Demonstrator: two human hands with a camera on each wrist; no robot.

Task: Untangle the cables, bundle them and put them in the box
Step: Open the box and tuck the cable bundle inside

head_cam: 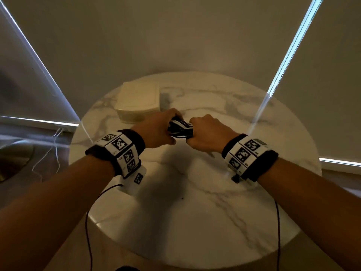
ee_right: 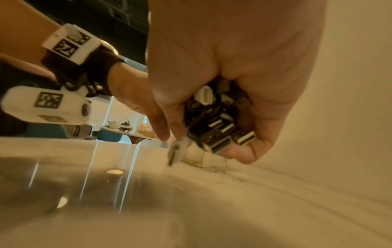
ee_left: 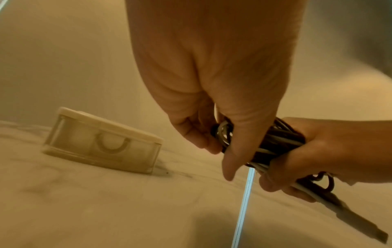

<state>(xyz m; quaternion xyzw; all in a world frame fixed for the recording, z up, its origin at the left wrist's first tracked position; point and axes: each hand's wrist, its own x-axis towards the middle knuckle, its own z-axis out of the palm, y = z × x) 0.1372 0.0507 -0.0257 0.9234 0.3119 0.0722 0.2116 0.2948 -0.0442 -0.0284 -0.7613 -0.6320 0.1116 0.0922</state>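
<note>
Now we hold the cables point(head_cam: 180, 128) as one bundle between both hands, above the table's point(head_cam: 195, 222) middle.

Our left hand point(head_cam: 156, 132) and right hand point(head_cam: 207, 133) each clamp curled fingers round one end, keeping the strands gathered and connectors point(ee_right: 222, 137) aligned; the lidded box point(head_cam: 138, 103) waits near the far left edge, ready once opened.

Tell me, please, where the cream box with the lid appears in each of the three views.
Head view: the box sits on the far left part of the marble table, beyond the left hand.
Left wrist view: it stands left of centre, lid on.
Right wrist view: only a pale corner shows behind the right hand.
Shared landmark: the cable bundle.
</note>
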